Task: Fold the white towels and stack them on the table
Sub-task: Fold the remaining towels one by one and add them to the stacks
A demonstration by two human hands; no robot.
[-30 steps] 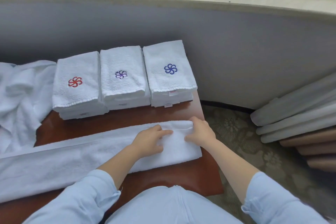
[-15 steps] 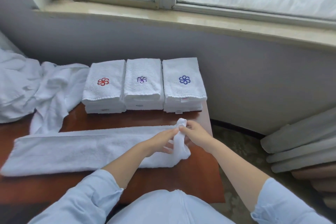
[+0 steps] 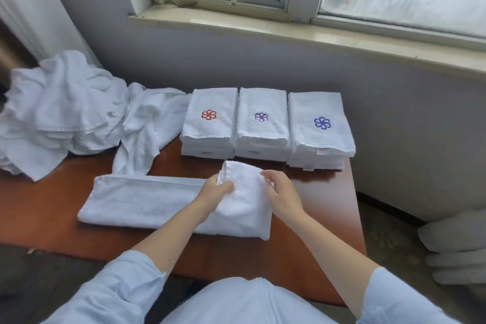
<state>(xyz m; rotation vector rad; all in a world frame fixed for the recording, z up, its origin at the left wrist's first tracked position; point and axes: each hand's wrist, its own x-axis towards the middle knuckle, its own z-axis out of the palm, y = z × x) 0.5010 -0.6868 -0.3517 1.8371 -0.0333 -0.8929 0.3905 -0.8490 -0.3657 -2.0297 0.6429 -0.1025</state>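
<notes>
**Both hands hold the raised end of the long towel**

The long towel (image 3: 147,200) lies across the front of the bench (image 3: 47,218), folded into a narrow strip. Its right end is lifted and bent over toward the left. The left hand (image 3: 214,192) grips this end with curled fingers, and the right hand (image 3: 282,196) pinches its right edge. Behind it three stacks of folded towels stand side by side: the red-flower stack (image 3: 209,123), the purple-flower stack (image 3: 261,126) and the blue-flower stack (image 3: 322,131). A pile of unfolded towels (image 3: 65,108) lies at the left.
</notes>
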